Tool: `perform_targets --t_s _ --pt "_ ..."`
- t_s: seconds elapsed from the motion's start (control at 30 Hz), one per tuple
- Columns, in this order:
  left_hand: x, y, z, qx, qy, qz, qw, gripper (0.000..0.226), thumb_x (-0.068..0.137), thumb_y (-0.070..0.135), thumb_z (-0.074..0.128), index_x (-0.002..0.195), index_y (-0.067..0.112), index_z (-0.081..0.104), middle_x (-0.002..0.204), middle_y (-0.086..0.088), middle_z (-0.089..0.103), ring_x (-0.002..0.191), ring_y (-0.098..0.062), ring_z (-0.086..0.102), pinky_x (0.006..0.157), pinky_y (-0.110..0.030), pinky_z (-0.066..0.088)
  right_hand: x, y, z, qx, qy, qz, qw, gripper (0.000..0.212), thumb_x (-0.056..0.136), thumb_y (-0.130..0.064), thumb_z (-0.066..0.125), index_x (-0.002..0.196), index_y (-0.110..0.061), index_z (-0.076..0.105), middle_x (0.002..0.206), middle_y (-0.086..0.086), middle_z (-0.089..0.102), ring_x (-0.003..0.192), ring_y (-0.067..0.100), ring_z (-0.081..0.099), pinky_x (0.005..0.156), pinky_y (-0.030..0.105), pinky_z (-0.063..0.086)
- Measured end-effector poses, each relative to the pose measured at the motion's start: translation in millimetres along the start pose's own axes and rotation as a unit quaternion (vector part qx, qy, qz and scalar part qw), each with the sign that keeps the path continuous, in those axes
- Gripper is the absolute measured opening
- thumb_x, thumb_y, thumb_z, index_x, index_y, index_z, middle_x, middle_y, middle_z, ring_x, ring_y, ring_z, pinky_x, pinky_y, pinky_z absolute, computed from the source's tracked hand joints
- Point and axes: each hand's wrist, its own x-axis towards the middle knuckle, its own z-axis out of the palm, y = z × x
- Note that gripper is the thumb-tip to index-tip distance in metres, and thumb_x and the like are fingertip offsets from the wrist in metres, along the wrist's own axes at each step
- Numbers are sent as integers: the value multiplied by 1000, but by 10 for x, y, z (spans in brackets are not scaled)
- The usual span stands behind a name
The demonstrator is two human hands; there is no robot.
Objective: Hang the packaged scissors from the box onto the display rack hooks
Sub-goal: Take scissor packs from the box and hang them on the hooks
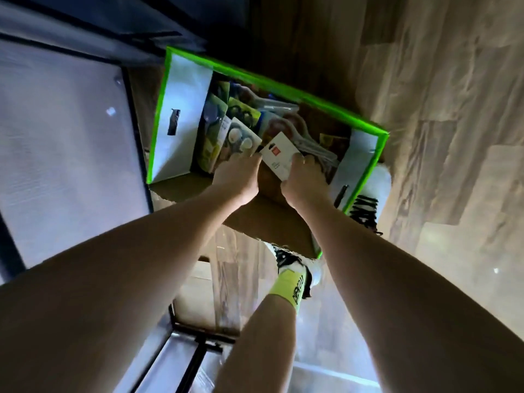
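Step in hand: picking stock from the green-edged cardboard box [181,114] on the wood-pattern floor [453,137]. Both hands are inside the box. The right hand [304,181] has its fingers curled round the edge of a white card-backed scissors package [279,158], lifted partly above the other packaged scissors [235,120] standing in the box. The left hand [241,177] rests at the package's other edge; whether it pinches the package cannot be told. No display rack hooks are in view.

Judged next: lift the package clear, turn toward the rack, find its hang hole and thread it onto a hook.
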Motion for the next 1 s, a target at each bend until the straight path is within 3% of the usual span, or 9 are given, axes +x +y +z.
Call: perform_targets --t_s 0.13,0.3,0.43,0.5,0.57,0.67,0.77,0.9,1.0 --pt "309 -128 243 -12 26 19 999 68 88 13 61 146 20 27 157 -8 24 136 -34 38 98 -47 49 318 85 356 -19 9 28 999 70 86 -25 69 143 -15 30 141 17 35 128 34 40 99 46 43" --pt "511 -153 319 10 35 40 999 81 84 8 64 150 24 21 162 -5 9 134 -33 42 89 -41 52 451 108 561 -60 57 80 993 75 87 -18 68 147 -10 24 148 20 30 132 39 34 104 49 36" --pt "603 -107 280 89 18 25 996 69 85 16 66 144 21 30 149 -8 32 130 -35 40 92 -40 47 494 184 566 -87 22 128 988 81 80 -28 76 142 -6 28 141 23 39 129 39 41 105 48 34" --pt "637 -99 257 133 42 39 989 63 84 17 66 140 17 37 138 -10 41 123 -35 43 96 -42 42 474 224 546 -113 -26 108 987 69 85 -33 70 138 -7 36 138 23 44 127 37 44 106 46 32" --pt "635 -93 225 178 59 58 980 52 82 19 69 130 12 50 128 -10 48 119 -33 44 97 -43 39 411 254 529 -116 -61 71 989 50 91 -29 62 133 -8 45 138 21 43 126 37 43 103 45 37" --pt "540 -45 168 242 34 66 967 31 75 12 70 105 7 67 119 -9 53 120 -33 39 101 -44 33 248 282 501 -99 -57 20 993 45 91 -18 61 133 -10 46 139 20 40 128 39 39 100 44 42" --pt "354 -11 102 258 45 80 962 18 72 7 67 90 6 70 110 -11 59 118 -34 43 102 -47 36 -14 300 470 -41 -51 6 998 41 93 -10 55 132 -9 43 129 19 52 119 38 53 90 42 48" --pt "71 4 -83 250 47 110 961 13 56 13 72 64 21 67 63 1 65 68 -21 63 79 -30 48 -409 304 307 -36 -36 2 999 35 93 -12 54 126 -13 44 117 14 61 111 35 61 84 41 50" --pt "-143 43 -293 188 102 77 974 17 66 15 79 78 20 68 69 1 66 64 -22 64 59 -26 45 -652 225 116 -21 -38 6 999 34 94 -14 53 126 -13 44 115 16 61 109 35 61 77 35 46"
